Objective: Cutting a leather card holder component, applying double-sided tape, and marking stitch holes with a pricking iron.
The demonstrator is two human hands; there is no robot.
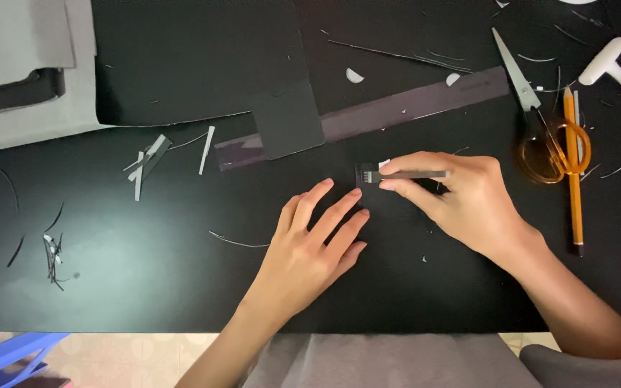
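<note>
My right hand (461, 197) pinches a slim grey metal tool (407, 174) with a toothed tip, laid flat across a small black piece (368, 188) on the black table (181, 244). My left hand (310, 248) lies flat with fingers spread, its fingertips pressing the near edge of that black piece. The tool's teeth point left, resting on the piece's upper left part.
A dark ruler (411, 104) lies diagonally behind the hands, partly under a black sheet (285, 118). Orange-handled scissors (540, 122), a pencil (574, 172) and a white tool (616, 68) sit at the right. Grey sheets (23, 72) lie at far left, thin cut strips (145, 158) around.
</note>
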